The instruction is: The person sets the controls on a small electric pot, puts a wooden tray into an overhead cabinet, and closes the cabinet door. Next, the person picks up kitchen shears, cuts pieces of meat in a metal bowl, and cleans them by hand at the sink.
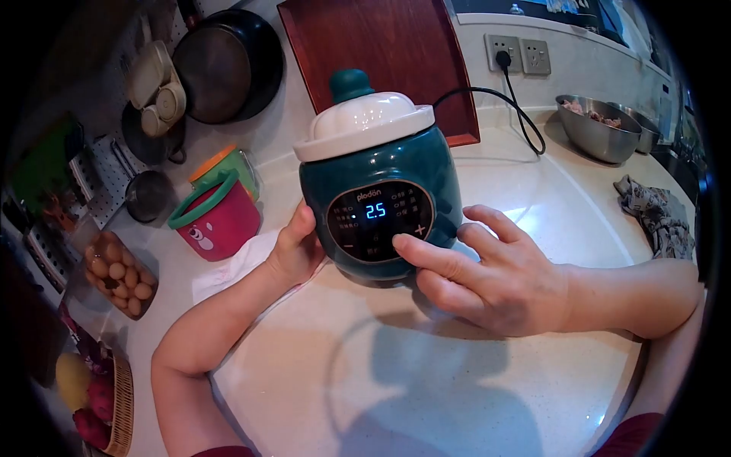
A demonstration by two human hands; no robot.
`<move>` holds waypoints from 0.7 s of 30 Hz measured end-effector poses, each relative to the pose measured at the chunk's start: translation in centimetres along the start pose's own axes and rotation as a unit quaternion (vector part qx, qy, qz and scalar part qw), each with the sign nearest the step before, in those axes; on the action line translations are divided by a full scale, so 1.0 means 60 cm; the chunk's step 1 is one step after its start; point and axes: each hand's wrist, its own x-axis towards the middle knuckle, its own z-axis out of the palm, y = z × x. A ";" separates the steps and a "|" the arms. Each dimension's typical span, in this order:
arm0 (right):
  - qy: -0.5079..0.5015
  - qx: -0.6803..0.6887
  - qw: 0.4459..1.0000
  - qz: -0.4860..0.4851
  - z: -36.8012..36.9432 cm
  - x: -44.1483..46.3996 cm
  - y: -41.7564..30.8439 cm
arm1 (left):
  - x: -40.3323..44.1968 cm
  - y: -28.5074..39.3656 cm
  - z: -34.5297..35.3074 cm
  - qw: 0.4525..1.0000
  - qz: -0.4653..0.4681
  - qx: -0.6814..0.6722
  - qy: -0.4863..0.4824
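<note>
A dark green electric stew pot with a white lid and a green knob stands upright on the counter. Its black front panel is lit and reads 2.5. My left hand is against the pot's left side, thumb up along it and its other fingers hidden behind the body. With the index finger stretched out, my right hand touches the lower part of the panel, near the plus sign. Its other fingers are loosely bent and apart, holding nothing.
Behind the pot leans a reddish-brown board; a black cord runs to a wall socket. At left are a pink bucket, eggs and a wicker basket. Metal bowls and a patterned cloth lie right.
</note>
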 end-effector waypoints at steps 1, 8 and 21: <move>-0.004 0.003 1.000 -0.001 -0.001 0.000 0.001 | 0.000 -0.002 -0.001 1.000 -0.004 -0.008 0.004; -0.031 0.053 0.998 0.008 -0.003 -0.003 -0.001 | -0.004 -0.002 -0.006 1.000 -0.016 -0.004 0.009; 0.000 0.052 0.999 0.000 0.004 -0.009 -0.002 | -0.006 0.004 0.002 0.999 -0.012 0.021 0.031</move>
